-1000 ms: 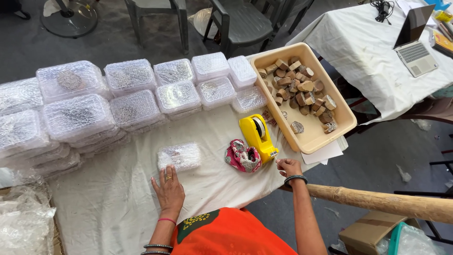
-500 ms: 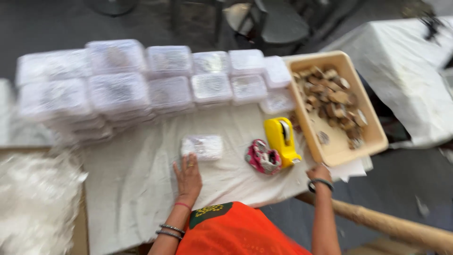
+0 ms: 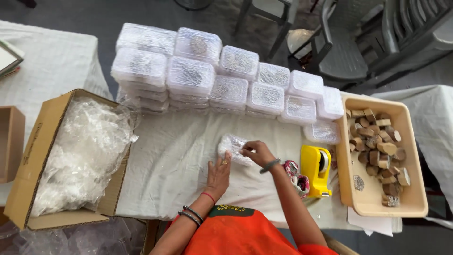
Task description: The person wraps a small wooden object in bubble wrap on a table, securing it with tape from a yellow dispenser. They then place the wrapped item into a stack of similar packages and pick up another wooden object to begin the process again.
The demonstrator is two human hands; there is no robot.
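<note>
Both hands are on the small clear plastic box (image 3: pixel 232 148) now: the right hand (image 3: pixel 256 152) has its grip pinched narrow on the box's near-right edge, and the left hand (image 3: pixel 219 173) lies flat and open with its fingertips just touching the box's near-left side, so nothing is really clamped there. That's the change from a second ago, when the right hand was resting off by the yellow tape dispenser (image 3: pixel 315 169) and only the left was near the box, which sat alone on the cloth; my read is the box has gone from waiting to being worked on, though I can't tell if it's being closed or adjusted. Biggest thing around is the white-clothed counter (image 3: pixel 174 170) under it all. Well left of the grip sits an open cardboard carton (image 3: pixel 45 156) stuffed with clear plastic wrap. Beyond the grip, the far edge is lined with stacks of filled clear boxes (image 3: pixel 222 80). Off to the right is a beige tray (image 3: pixel 373 200) of small brown wooden-looking blocks, then the tape dispenser between tray and grip, and a little patterned red pouch (image 3: pixel 297 174) just beside the right wrist. Nothing crowds the box itself; the pouch and dispenser are the closest clutter.
</note>
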